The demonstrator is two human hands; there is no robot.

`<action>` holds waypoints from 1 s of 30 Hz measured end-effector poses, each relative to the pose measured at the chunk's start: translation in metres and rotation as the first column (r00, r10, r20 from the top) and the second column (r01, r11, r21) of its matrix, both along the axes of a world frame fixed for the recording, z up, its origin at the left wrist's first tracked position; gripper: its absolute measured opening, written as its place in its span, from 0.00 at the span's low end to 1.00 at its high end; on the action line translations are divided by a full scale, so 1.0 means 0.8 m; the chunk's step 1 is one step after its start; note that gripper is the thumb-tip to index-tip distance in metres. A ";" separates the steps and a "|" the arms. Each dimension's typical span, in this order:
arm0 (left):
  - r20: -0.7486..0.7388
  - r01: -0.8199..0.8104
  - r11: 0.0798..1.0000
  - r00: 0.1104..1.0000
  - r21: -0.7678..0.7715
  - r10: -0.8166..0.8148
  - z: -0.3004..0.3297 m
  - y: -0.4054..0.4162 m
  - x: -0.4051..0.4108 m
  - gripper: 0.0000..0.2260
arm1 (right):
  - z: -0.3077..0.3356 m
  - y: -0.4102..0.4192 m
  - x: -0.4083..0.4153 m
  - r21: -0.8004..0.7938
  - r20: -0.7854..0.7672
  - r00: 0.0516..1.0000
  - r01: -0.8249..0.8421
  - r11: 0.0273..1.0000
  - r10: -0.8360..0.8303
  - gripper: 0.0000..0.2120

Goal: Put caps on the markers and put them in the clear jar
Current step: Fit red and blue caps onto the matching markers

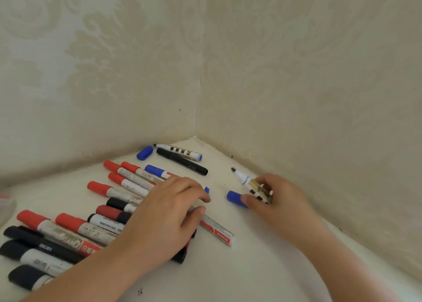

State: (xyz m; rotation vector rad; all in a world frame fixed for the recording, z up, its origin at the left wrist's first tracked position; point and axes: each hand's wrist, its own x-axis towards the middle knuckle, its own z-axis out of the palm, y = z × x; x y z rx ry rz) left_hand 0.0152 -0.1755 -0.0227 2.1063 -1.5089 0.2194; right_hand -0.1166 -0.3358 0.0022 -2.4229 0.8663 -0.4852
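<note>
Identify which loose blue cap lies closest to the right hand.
The blue cap right at the right hand's thumb, beside the uncapped marker it holds; the other blue cap lies far back by the wall.

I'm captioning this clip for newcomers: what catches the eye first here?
The row of capped red and black markers across the left of the white table, under the left hand. To the right, the right hand grips an uncapped marker beside a loose blue cap.

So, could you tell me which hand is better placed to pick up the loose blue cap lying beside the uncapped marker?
The right hand: it already grips the uncapped marker, and the loose blue cap touches its thumb. The left hand rests on other markers.
</note>
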 end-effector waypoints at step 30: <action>-0.489 -0.072 0.967 0.870 -0.245 -0.059 0.007 0.008 0.009 0.12 | 0.003 0.011 -0.006 -0.104 -0.050 0.945 -0.328 0.939 0.324 0.07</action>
